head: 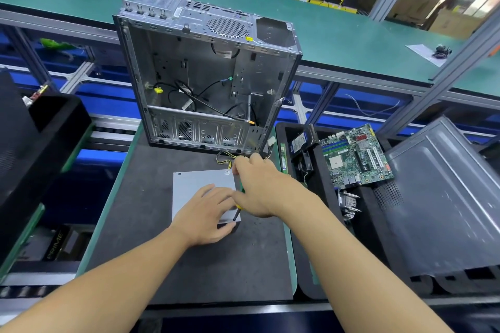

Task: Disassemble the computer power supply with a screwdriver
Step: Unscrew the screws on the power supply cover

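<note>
**One corner screw, box closed**

Your power supply (200,186) lies outside the empty case (205,76), flat on the table (151,224). Your left hand (208,213) presses down on it, fingers straight. The fingers of your right hand (259,186) curl round the screwdriver (236,213), tip at the near right corner. The box looks closed, so most of the opening seems ahead.

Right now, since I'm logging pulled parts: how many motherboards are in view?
1. The green motherboard lies tilted in the black tray right of the open case. Others may be hidden beneath it.
</note>
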The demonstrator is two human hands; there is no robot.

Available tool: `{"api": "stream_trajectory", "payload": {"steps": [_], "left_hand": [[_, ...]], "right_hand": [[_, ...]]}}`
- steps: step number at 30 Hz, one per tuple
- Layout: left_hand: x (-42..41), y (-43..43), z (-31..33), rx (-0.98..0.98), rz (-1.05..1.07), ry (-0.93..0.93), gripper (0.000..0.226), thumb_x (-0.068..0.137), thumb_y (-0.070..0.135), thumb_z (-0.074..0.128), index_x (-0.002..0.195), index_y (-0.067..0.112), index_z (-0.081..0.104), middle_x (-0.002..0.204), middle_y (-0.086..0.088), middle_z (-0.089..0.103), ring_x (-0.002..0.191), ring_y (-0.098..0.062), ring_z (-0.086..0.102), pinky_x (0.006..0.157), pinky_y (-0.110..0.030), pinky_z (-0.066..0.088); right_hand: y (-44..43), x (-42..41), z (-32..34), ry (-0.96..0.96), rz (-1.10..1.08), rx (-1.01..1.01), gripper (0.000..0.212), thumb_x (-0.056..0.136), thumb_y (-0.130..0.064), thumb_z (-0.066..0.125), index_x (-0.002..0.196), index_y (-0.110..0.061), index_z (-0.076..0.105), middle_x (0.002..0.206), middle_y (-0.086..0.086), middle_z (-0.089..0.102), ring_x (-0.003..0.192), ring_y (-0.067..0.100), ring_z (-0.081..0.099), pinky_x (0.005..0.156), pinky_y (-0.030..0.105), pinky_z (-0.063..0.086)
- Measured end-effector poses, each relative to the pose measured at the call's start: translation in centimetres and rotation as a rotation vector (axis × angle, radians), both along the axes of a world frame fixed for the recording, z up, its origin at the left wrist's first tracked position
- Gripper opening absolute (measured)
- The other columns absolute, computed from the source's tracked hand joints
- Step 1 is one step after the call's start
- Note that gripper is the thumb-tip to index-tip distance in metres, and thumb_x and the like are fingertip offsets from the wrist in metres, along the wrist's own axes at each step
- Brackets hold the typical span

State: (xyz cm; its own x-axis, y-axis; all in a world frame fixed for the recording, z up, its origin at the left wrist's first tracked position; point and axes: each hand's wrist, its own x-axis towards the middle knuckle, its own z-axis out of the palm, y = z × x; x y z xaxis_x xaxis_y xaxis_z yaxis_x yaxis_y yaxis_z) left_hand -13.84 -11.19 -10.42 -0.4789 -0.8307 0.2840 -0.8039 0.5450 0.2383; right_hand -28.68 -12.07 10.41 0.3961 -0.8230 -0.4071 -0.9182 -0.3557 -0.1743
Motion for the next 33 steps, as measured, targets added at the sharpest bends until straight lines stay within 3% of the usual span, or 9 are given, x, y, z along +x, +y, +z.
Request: {"api": "stream_trajectory", "payload": {"steps": [3, 7, 11, 15, 19, 22, 26, 30, 33], "left_hand": [[-0.05, 0.01, 0.28, 0.014, -0.007, -0.009, 0.040, 0.084, 0.053, 0.051, 0.116, 0.031, 0.060, 0.122, 0.017, 0.049, 0.117, -0.008, 0.043, 0.113, -0.037, 0.030], [0.03, -0.01, 0.26, 0.015, -0.019, -0.026, 0.036, 0.087, 0.054, 0.046, 0.111, 0.032, 0.059, 0.128, 0.018, 0.047, 0.121, -0.006, 0.042, 0.115, -0.034, 0.024], [0.14, 0.11, 0.39, -0.003, -0.035, 0.107, 0.018, 0.085, 0.046, 0.058, 0.088, 0.029, 0.054, 0.108, 0.017, 0.046, 0.099, -0.011, 0.048, 0.095, -0.023, 0.035], [0.08, 0.21, 0.08, -0.042, -0.061, 0.127, 0.016, 0.086, 0.041, 0.059, 0.086, 0.027, 0.051, 0.100, 0.017, 0.046, 0.096, -0.010, 0.048, 0.090, -0.024, 0.040], [-0.17, 0.19, 0.04, -0.114, -0.055, 0.072, 0.018, 0.087, 0.041, 0.056, 0.085, 0.023, 0.054, 0.096, 0.011, 0.052, 0.093, -0.013, 0.047, 0.087, -0.026, 0.040], [-0.33, 0.23, 0.02, -0.127, -0.043, 0.013, 0.023, 0.088, 0.044, 0.052, 0.090, 0.022, 0.058, 0.099, 0.010, 0.055, 0.094, -0.013, 0.046, 0.086, -0.025, 0.036], [-0.28, 0.21, 0.16, -0.112, -0.047, -0.023, 0.025, 0.090, 0.045, 0.050, 0.094, 0.022, 0.058, 0.107, 0.009, 0.057, 0.103, -0.014, 0.052, 0.091, -0.027, 0.038], [-0.26, 0.28, 0.22, -0.133, -0.055, -0.034, 0.022, 0.090, 0.044, 0.051, 0.090, 0.022, 0.053, 0.107, 0.008, 0.055, 0.105, -0.016, 0.052, 0.092, -0.028, 0.038], [-0.29, 0.25, 0.32, -0.168, -0.075, -0.042, 0.020, 0.090, 0.042, 0.052, 0.090, 0.022, 0.052, 0.104, 0.007, 0.052, 0.103, -0.017, 0.050, 0.090, -0.030, 0.037]], "right_hand": [[0.38, 0.04, 0.13, 0.015, -0.044, -0.070, 0.033, 0.104, -0.040, 0.038, 0.126, -0.016, 0.038, 0.115, 0.007, 0.036, 0.095, 0.031, 0.045, 0.075, 0.043, 0.044], [0.31, 0.17, 0.04, 0.033, -0.035, -0.124, 0.024, 0.106, -0.032, 0.037, 0.118, -0.012, 0.038, 0.102, 0.005, 0.036, 0.079, 0.032, 0.046, 0.065, 0.039, 0.039], [-0.11, -0.03, -0.34, -0.040, -0.025, -0.058, 0.018, 0.101, -0.019, 0.043, 0.118, -0.013, 0.039, 0.115, 0.007, 0.042, 0.089, 0.031, 0.053, 0.060, 0.034, 0.034], [-0.49, -0.51, 0.10, -0.104, 0.011, 0.064, 0.032, 0.088, -0.011, 0.050, 0.117, -0.022, 0.042, 0.116, -0.002, 0.041, 0.107, 0.019, 0.032, 0.067, 0.030, 0.028], [-0.15, -0.32, -0.07, -0.017, 0.003, -0.024, 0.034, 0.093, -0.035, 0.054, 0.122, -0.023, 0.041, 0.124, 0.002, 0.043, 0.118, 0.025, 0.041, 0.077, 0.039, 0.040], [0.33, -0.05, -0.05, 0.169, -0.041, -0.222, 0.047, 0.100, -0.057, 0.033, 0.126, -0.018, 0.038, 0.116, 0.006, 0.045, 0.095, 0.030, 0.052, 0.065, 0.037, 0.035], [0.40, 0.30, -0.08, 0.203, 0.007, -0.246, 0.027, 0.106, -0.037, 0.034, 0.122, -0.016, 0.037, 0.099, 0.001, 0.041, 0.070, 0.026, 0.039, 0.051, 0.033, 0.027], [-0.18, 0.38, 0.07, 0.032, -0.043, -0.055, 0.021, 0.101, -0.018, 0.044, 0.120, -0.013, 0.036, 0.116, 0.009, 0.041, 0.085, 0.031, 0.051, 0.061, 0.036, 0.036], [-0.30, 0.14, 0.61, -0.004, 0.005, 0.093, 0.031, 0.091, -0.007, 0.047, 0.119, -0.020, 0.038, 0.121, 0.004, 0.034, 0.105, 0.020, 0.030, 0.078, 0.038, 0.039]]}}
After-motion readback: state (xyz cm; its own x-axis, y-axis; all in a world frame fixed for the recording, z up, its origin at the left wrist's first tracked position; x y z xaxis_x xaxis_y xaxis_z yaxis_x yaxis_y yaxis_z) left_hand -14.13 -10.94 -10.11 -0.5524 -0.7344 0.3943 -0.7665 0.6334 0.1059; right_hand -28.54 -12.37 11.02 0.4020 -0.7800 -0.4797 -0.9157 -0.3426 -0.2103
